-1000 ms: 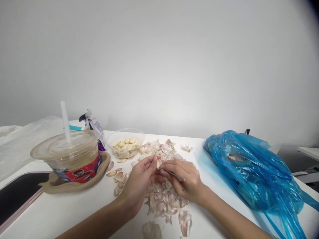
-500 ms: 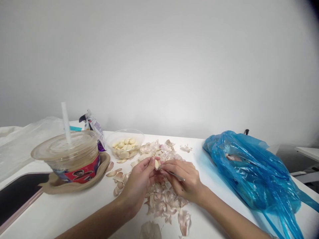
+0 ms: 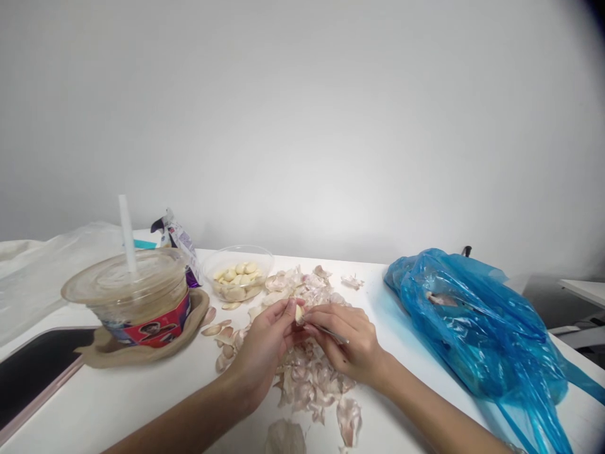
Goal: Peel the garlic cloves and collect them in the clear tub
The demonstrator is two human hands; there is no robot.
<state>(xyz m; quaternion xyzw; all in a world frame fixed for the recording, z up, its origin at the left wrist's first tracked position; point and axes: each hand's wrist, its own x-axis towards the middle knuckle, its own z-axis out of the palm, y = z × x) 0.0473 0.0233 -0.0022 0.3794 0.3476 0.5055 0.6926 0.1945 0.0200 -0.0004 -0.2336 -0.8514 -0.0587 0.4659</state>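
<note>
My left hand pinches a pale garlic clove between thumb and fingertips, over a heap of garlic skins. Touching the same clove, my right hand is closed round a thin metal tool whose tip meets the clove. A clear bowl of peeled cloves stands just behind my hands. A few unpeeled cloves lie to the left of my left hand.
A lidded plastic cup with a white straw sits in a tan holder at the left. A dark phone or tablet lies at the front left. A crumpled blue plastic bag fills the right. A snack packet stands behind the cup.
Both hands stay in place with small finger shifts on the clove; the clove has turned slightly between the fingertips.
</note>
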